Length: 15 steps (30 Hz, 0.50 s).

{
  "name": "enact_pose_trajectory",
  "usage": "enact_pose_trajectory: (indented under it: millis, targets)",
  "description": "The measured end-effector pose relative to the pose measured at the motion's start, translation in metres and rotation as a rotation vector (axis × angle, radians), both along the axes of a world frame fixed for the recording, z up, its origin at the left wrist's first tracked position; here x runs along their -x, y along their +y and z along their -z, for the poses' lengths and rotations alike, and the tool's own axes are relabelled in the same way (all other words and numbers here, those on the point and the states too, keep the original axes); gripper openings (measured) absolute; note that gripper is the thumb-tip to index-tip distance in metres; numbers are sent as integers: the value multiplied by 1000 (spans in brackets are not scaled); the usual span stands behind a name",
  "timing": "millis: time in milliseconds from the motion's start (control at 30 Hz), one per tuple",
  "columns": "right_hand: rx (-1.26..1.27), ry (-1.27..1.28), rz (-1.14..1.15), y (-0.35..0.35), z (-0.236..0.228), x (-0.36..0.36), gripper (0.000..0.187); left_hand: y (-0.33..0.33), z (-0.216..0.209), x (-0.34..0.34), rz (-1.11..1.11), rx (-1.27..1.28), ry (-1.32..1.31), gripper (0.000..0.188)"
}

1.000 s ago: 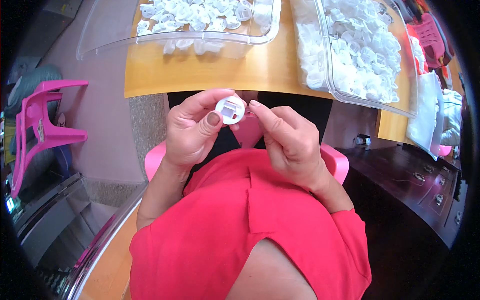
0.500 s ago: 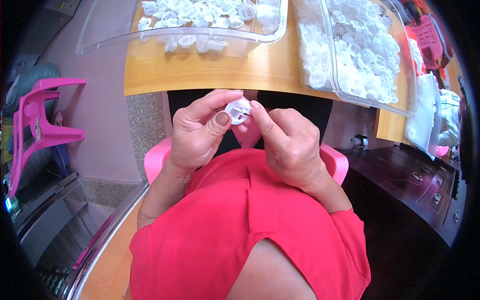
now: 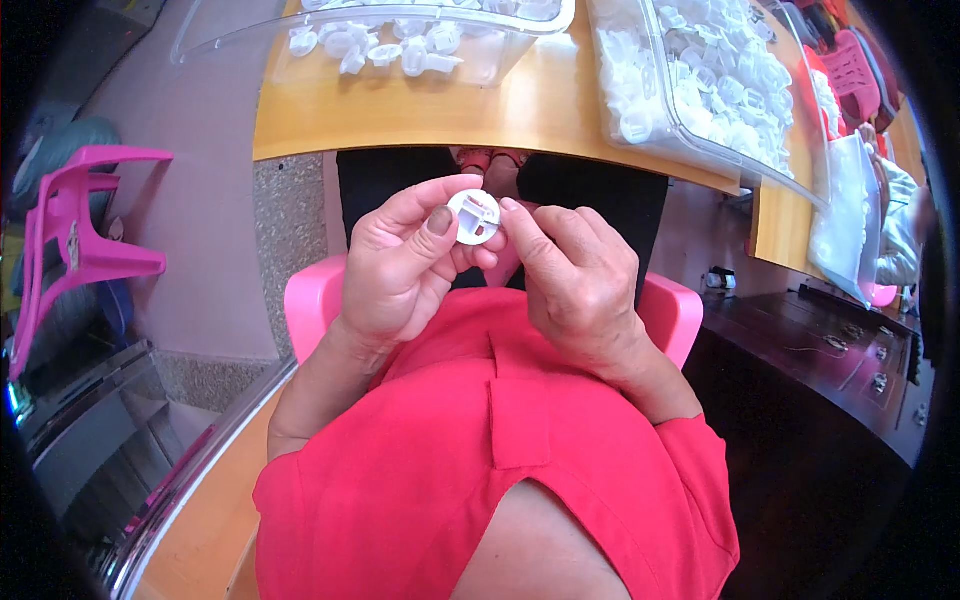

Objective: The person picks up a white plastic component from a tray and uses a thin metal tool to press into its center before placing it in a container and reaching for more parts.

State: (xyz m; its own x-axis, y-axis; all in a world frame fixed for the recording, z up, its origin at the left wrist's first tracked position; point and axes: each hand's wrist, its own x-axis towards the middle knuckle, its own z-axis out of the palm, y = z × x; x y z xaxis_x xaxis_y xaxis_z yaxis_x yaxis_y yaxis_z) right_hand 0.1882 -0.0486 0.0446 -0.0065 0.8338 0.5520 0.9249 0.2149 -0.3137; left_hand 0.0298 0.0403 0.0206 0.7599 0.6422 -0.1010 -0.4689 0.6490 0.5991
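My left hand pinches a small round white plastic piece between thumb and fingers, just below the table edge and above my lap. The piece has a raised rim and slots, and its hollow side faces up toward me. At its right edge, my right hand is closed, thumb and forefinger pressed together by a slot. A thin dark sliver shows at those fingertips, too small to name.
On the wooden table stand a clear tub and, to its right, another clear bin, both holding many white plastic pieces. A pink plastic chair is at left. A white bag and another person's pale sleeve are at right.
The view has shifted slightly, so the table and tubs sit higher and feet show under the table. The round piece is turned a little more toward me; both hands keep their places.
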Motion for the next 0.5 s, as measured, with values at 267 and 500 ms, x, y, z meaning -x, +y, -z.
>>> enact_pose_trajectory:
  millis: [267, 500]
  targets:
    - [30, -73, 28, -18, 1, 16, 35, -21, 0, 13, -39, -22, 40, 32]
    - [25, 79, -28, -27, 7, 23, 33, -40, 2, 22, -121, -277, 114, 34]
